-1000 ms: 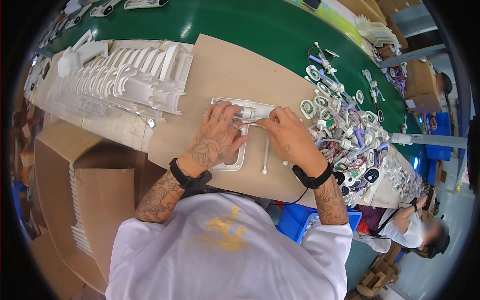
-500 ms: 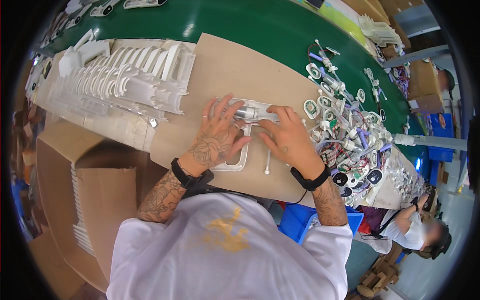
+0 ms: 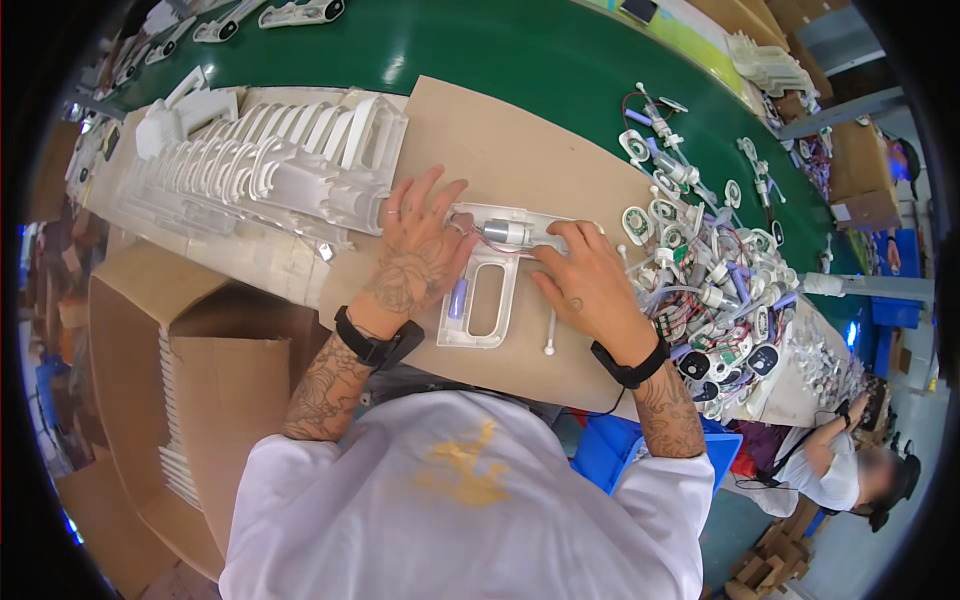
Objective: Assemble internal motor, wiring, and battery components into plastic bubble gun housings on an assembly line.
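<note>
White shell (image 3: 510, 305): lies open side up on a brown cardboard sheet (image 3: 480, 140) on the bench, directly in front of the person. From where I stand it has a long, shallow trough along the far side and a looped handle reaching back toward the wearer, with a long rounded opening through it. A clear and silver cylinder (image 3: 508, 232) lies lengthwise in the trough, and a thin reddish wire runs beside it. A purple cylinder (image 3: 458, 299) sits in the left side of the handle, roughly along its length.

Left hand (image 3: 412, 245): open, fingers spread and pointing away from the body, thumb over the left end of the trough. Whether the thumb presses on the shell or hovers just above it, I cannot tell. No grip on any part is seen.

Right hand (image 3: 590, 285): half open, fingers loosely bent, thumb apart from them. The fingertips rest at the right end of the trough, beside the clear part of the cylinder. What lies under them is hidden.

Surroundings: a thin white rod (image 3: 551, 328) with a rounded end lies right of the handle, apart from it. A heap of wired parts (image 3: 700, 270) stands to the right; nested white shells (image 3: 270, 170) line the left.
</note>
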Demonstrator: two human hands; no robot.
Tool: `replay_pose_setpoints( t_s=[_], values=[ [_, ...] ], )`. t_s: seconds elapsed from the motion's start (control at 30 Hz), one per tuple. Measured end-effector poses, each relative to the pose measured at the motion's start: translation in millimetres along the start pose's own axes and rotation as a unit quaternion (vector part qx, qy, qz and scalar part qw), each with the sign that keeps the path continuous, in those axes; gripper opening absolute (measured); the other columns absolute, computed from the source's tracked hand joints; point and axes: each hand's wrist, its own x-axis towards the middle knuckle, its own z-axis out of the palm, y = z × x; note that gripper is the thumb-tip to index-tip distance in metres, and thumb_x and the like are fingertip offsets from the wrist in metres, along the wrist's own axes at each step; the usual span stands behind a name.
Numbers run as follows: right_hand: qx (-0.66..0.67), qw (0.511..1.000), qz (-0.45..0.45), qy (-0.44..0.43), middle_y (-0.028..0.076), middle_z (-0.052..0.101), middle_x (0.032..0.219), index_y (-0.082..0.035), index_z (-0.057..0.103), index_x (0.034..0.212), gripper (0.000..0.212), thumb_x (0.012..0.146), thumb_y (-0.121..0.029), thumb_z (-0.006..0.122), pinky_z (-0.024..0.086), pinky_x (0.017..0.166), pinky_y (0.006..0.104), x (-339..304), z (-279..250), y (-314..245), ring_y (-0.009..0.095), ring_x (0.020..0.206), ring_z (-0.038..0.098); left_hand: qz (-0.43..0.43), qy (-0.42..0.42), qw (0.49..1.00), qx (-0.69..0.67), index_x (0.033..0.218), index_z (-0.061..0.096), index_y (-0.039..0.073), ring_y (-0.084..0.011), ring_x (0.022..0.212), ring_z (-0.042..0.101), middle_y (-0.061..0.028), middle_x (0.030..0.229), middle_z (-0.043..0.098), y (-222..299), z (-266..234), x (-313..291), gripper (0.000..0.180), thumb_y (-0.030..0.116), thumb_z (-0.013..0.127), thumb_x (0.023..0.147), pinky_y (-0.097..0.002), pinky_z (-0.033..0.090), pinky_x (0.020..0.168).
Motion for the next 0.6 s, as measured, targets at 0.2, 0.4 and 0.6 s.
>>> replay_pose_setpoints(
  t_s=[0.2, 0.4, 0.6],
  values=[
    [-0.018, 1.0, -0.01, 0.018, 0.017, 0.063, 0.14, -0.007, 0.08, 0.117, 0.026, 0.095, -0.021, 0.083, 0.05, 0.113, 0.0497, 0, -1, -2, 0.037, 0.135, 0.056, -0.003, -0.043, 0.999, 0.028, 0.109, 0.081, 0.008, -0.0406, 0.159, 0.042, -0.0119, 0.155, 0.06, -6, 13, 0, 0.014, 0.016, 0.077, 0.098, -0.0607, 0.032, 0.131],
    [0.003, 1.0, 0.002, 0.014, 0.017, 0.063, 0.14, -0.006, 0.081, 0.117, 0.026, 0.094, -0.019, 0.083, 0.05, 0.113, 0.0494, -1, -2, 0, 0.038, 0.135, 0.056, -0.032, -0.038, 0.999, -0.015, 0.105, 0.078, 0.01, -0.04, 0.156, 0.045, -0.0086, 0.148, 0.063, -9, 17, 2, 0.011, 0.012, 0.079, 0.094, -0.0603, 0.036, 0.126],
    [0.019, 1.0, -0.006, 0.006, 0.017, 0.064, 0.138, -0.005, 0.08, 0.117, 0.027, 0.094, -0.019, 0.082, 0.05, 0.112, 0.0492, 1, -5, 0, 0.037, 0.133, 0.056, -0.007, -0.024, 0.998, -0.06, 0.111, 0.072, 0.013, -0.041, 0.154, 0.048, -0.0075, 0.143, 0.065, -16, 19, 4, 0.018, 0.012, 0.08, 0.094, -0.0606, 0.038, 0.123]
  ],
)
